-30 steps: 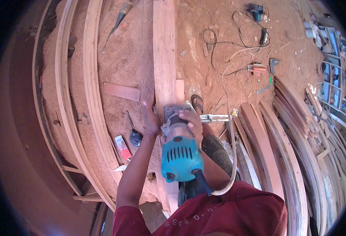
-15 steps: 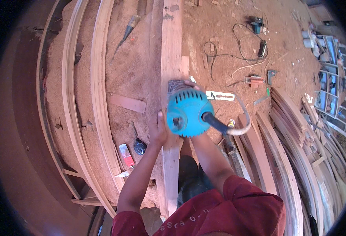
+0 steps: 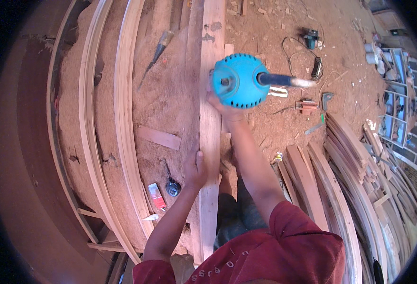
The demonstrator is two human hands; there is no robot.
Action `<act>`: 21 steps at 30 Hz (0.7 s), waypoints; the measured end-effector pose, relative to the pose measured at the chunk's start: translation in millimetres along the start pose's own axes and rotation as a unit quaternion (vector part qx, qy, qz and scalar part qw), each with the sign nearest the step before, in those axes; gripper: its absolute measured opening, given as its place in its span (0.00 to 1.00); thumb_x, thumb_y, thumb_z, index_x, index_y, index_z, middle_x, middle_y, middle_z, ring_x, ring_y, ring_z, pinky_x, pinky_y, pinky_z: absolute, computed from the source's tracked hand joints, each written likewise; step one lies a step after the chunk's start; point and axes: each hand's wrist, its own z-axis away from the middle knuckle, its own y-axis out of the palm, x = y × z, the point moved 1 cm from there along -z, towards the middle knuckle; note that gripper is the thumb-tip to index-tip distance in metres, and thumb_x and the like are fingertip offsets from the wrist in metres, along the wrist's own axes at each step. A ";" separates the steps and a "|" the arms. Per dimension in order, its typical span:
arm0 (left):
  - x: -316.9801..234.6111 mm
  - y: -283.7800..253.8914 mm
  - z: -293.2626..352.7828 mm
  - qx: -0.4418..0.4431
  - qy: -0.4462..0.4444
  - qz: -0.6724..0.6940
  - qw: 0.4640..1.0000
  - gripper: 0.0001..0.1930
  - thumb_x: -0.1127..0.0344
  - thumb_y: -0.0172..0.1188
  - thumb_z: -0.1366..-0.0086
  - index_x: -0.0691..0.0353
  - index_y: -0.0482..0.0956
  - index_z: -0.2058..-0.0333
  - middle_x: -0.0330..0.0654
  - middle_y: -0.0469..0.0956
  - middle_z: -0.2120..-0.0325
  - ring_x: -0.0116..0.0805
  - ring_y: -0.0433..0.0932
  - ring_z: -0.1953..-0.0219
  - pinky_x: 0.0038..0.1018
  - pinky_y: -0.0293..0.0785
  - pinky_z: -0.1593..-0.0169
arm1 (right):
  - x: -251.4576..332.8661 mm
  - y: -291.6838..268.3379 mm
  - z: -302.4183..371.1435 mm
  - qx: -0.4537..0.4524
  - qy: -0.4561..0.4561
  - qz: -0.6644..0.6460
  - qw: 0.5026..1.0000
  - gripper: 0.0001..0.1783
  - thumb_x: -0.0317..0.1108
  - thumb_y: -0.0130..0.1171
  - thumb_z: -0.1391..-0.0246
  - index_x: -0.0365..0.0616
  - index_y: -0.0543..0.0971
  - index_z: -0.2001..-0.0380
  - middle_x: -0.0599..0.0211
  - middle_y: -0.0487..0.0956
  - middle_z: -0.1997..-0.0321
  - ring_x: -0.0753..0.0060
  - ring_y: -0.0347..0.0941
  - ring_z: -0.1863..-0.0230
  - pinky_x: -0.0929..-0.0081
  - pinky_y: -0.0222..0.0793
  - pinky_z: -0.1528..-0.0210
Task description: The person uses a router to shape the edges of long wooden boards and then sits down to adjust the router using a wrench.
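Sawdust covers the floor (image 3: 258,135) around us, with long timber rails (image 3: 124,94) at left and stacked boards (image 3: 343,142) at near right. We seem to be partway through working a long plank (image 3: 209,142) with a teal power tool (image 3: 240,78), which is over its far stretch; its base is hidden from us. Our right hand (image 3: 221,105) holds the tool by its body, most of its fingers out of sight beneath the housing. Our left hand (image 3: 196,169) is nearer, at the plank's left edge; how tightly its fingers close we cannot tell. Probably the next move calls for a level tool and a steady plank. Its cord (image 3: 284,80) juts rightward and could drag if snagged. Left of the plank lie an offcut (image 3: 159,137), a round black item (image 3: 173,187) and a red-and-white packet (image 3: 156,196), none blocking the plank's top.
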 end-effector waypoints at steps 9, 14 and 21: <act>9.6 5.9 -0.3 -0.046 0.040 -0.045 0.997 0.22 0.56 0.40 0.25 0.70 0.74 0.49 0.52 0.79 0.65 0.39 0.78 0.63 0.35 0.73 0.58 | -33.2 26.5 -55.2 -0.057 -0.021 0.031 0.998 0.35 0.39 0.78 0.66 0.35 0.75 0.56 0.63 0.81 0.61 0.67 0.79 0.62 0.70 0.76 0.55; 8.6 3.0 -3.0 -0.034 0.037 -0.065 0.997 0.23 0.55 0.41 0.25 0.70 0.74 0.48 0.52 0.79 0.65 0.41 0.79 0.63 0.35 0.73 0.58 | -44.6 38.0 -85.5 -0.054 -0.051 0.064 0.995 0.42 0.46 0.79 0.69 0.35 0.71 0.53 0.60 0.80 0.59 0.65 0.78 0.61 0.67 0.75 0.57; 3.0 1.5 -1.6 -0.006 -0.001 -0.078 0.997 0.24 0.55 0.41 0.26 0.70 0.72 0.44 0.59 0.76 0.53 0.52 0.76 0.52 0.39 0.71 0.49 | -73.9 70.3 -147.9 -0.076 -0.021 0.055 0.995 0.47 0.49 0.79 0.70 0.35 0.68 0.49 0.55 0.78 0.56 0.60 0.77 0.57 0.64 0.74 0.54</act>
